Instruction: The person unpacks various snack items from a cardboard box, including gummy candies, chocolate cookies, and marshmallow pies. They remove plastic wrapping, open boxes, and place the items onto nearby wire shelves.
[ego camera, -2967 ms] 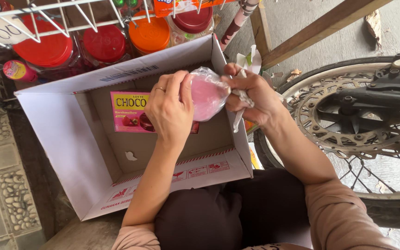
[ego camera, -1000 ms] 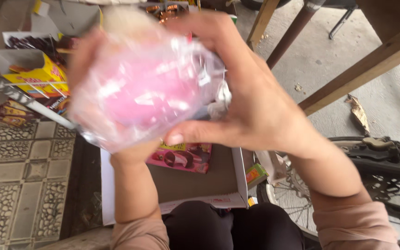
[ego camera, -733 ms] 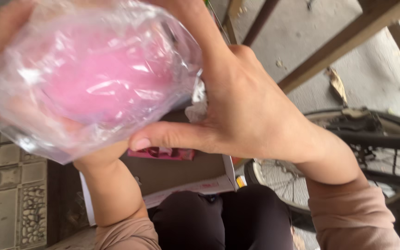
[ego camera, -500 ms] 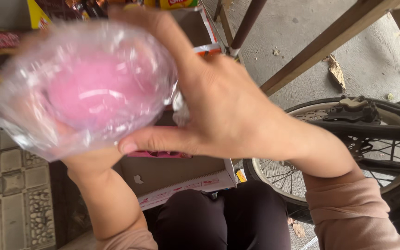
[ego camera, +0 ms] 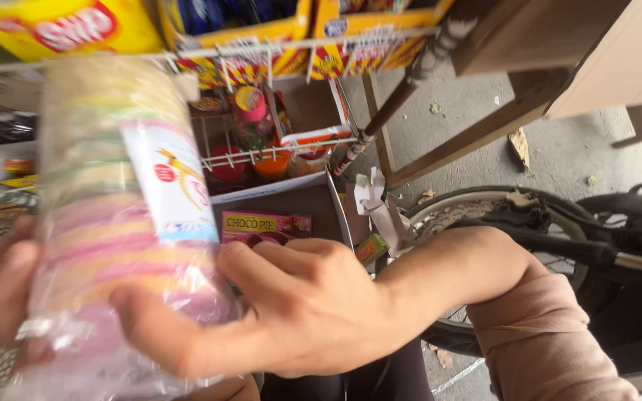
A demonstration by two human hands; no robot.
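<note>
A clear plastic pack (ego camera: 124, 223) of stacked round wafers in pink, yellow and green, with a white label, is held up close to the camera. My right hand (ego camera: 291, 312) grips its lower right side, fingers spread across it. My left hand (ego camera: 9, 289) holds the lower left side, mostly hidden behind the pack. Below and behind the pack sits an open cardboard box (ego camera: 313, 197) with a pink snack box (ego camera: 265, 225) inside.
A white wire rack (ego camera: 276, 152) holds red- and orange-lidded jars, with yellow snack boxes (ego camera: 61, 26) on the shelf above. A bicycle wheel (ego camera: 484, 215) and frame stand at the right. A wooden table leg (ego camera: 499, 126) crosses the concrete floor.
The pack has turned from end-on, showing its pink round face, to side-on, showing coloured layers and label. The view has tilted up toward the rack.
</note>
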